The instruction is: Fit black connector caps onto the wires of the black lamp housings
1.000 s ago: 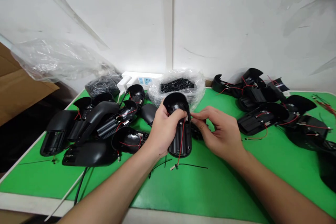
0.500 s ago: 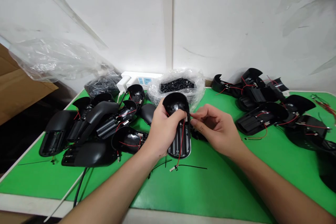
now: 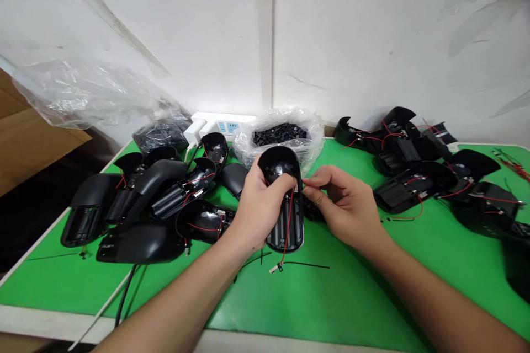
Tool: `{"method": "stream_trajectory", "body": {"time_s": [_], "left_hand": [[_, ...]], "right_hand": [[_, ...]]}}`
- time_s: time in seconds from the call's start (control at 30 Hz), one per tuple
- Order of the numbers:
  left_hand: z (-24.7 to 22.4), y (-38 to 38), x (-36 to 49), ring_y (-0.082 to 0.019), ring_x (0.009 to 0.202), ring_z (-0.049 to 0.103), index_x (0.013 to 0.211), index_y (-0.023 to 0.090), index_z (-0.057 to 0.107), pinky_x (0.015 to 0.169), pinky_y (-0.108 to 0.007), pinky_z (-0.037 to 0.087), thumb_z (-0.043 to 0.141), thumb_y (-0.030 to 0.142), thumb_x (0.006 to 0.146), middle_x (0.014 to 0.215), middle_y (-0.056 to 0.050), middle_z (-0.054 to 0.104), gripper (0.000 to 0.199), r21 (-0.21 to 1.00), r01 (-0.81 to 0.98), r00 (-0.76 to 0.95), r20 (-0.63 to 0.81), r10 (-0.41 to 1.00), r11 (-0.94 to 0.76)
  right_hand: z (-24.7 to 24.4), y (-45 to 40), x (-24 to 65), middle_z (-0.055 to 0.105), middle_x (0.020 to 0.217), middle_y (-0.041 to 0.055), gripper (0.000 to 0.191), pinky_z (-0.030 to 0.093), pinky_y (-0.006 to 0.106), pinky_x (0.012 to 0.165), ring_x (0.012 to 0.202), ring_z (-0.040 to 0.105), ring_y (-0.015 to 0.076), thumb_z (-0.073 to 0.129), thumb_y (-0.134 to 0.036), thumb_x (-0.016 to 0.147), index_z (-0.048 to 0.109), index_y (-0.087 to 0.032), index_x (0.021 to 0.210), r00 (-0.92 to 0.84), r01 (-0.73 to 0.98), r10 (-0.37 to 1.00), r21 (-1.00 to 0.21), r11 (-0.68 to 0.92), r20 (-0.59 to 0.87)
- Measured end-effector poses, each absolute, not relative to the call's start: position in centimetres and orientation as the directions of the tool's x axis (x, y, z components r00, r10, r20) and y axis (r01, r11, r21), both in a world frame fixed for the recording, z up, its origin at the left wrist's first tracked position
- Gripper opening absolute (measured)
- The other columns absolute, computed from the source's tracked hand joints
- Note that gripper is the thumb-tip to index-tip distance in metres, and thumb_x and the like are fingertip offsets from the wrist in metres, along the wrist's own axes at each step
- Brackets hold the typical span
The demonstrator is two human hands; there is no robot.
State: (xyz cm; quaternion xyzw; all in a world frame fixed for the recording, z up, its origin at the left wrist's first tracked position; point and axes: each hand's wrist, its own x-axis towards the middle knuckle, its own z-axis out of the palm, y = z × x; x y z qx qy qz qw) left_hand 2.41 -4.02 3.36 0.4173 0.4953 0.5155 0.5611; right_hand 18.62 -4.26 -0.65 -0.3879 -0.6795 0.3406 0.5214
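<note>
Black plastic battery-holder housing (image 3: 279, 162) gripped by left hand (image 3: 260, 207), held above green bench (image 3: 290, 298).
Fingers (image 3: 314, 183) of right hand (image 3: 348, 204) pinched narrow at housing's 3 o'clock edge; red wire (image 3: 287, 220) runs along it.

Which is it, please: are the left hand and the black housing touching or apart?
Touching: the head view shows the left hand gripping the black housing.

Black plastic housing (image 3: 279, 162), open, red wire (image 3: 287, 220) across battery holder (image 3: 278, 230)
</note>
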Motion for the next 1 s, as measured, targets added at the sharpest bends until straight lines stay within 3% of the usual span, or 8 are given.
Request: {"method": "stream_trajectory", "body": {"time_s": [0.23, 0.53, 0.83, 1.0], "left_hand": [[3.38, -4.08, 2.40, -0.006, 0.058, 0.049, 0.096, 0.020, 0.058, 0.058, -0.019, 0.046, 0.072, 0.021, 0.077, 0.073, 0.006, 0.054, 0.023, 0.976, -0.175, -0.031, -0.139, 0.990, 0.132], [3.36, -4.06, 2.36, -0.005, 0.059, 0.049, 0.097, 0.020, 0.059, 0.060, -0.019, 0.046, 0.072, 0.022, 0.077, 0.074, 0.007, 0.055, 0.024, 0.979, -0.164, -0.031, -0.130, 0.991, 0.124], [3.39, -4.06, 2.30, -0.005, 0.056, 0.049, 0.094, 0.020, 0.057, 0.056, -0.018, 0.045, 0.071, 0.021, 0.077, 0.071, 0.007, 0.054, 0.021, 0.974, -0.178, -0.024, -0.148, 0.989, 0.141], [3.57, -4.07, 2.26, -0.005, 0.056, 0.050, 0.095, 0.020, 0.059, 0.056, -0.018, 0.046, 0.071, 0.022, 0.078, 0.072, 0.007, 0.054, 0.022, 0.975, -0.174, -0.024, -0.146, 0.989, 0.140]], "right_hand": [[-0.16, -4.40, 18.57, 0.055, 0.077, -0.0012, 0.013, 0.041, 0.027, 0.064, 0.073, 0.051, 0.0137, 0.069, -0.026, 0.097, 0.062, -0.022, 0.087, -0.209, 0.039, 0.905, -0.922, 0.385, 0.370], [-0.44, -4.39, 18.51, 0.058, 0.077, -0.0004, 0.012, 0.041, 0.029, 0.066, 0.073, 0.053, 0.0142, 0.068, -0.025, 0.097, 0.064, -0.021, 0.086, -0.158, 0.132, 0.898, -0.892, 0.433, 0.412], [-0.11, -4.44, 18.62, 0.055, 0.075, -0.0011, 0.013, 0.040, 0.027, 0.063, 0.073, 0.052, 0.0140, 0.071, -0.026, 0.096, 0.063, -0.022, 0.086, -0.202, 0.038, 0.914, -0.930, 0.366, 0.351], [-0.07, -4.55, 18.55, 0.058, 0.079, -0.0001, 0.014, 0.041, 0.028, 0.065, 0.076, 0.053, 0.0145, 0.069, -0.026, 0.097, 0.063, -0.021, 0.086, -0.205, 0.072, 0.906, -0.918, 0.391, 0.370]]}}
